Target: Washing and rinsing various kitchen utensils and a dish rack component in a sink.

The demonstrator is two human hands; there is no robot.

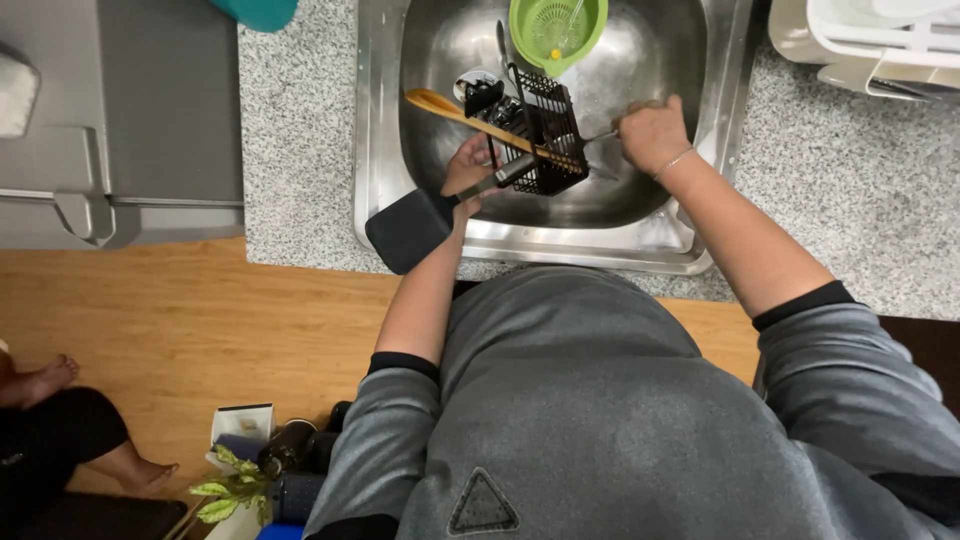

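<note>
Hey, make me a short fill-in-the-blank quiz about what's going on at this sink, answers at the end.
1. The left hand holds a black wire ____ over the sink.
2. A spoon sticking out of the caddy is made of ____.
3. The strainer at the far end of the sink is coloured ____.
4. The black spatula has its blade hanging over the sink's ____ edge.

Missing words: caddy; wood; green; near
</note>
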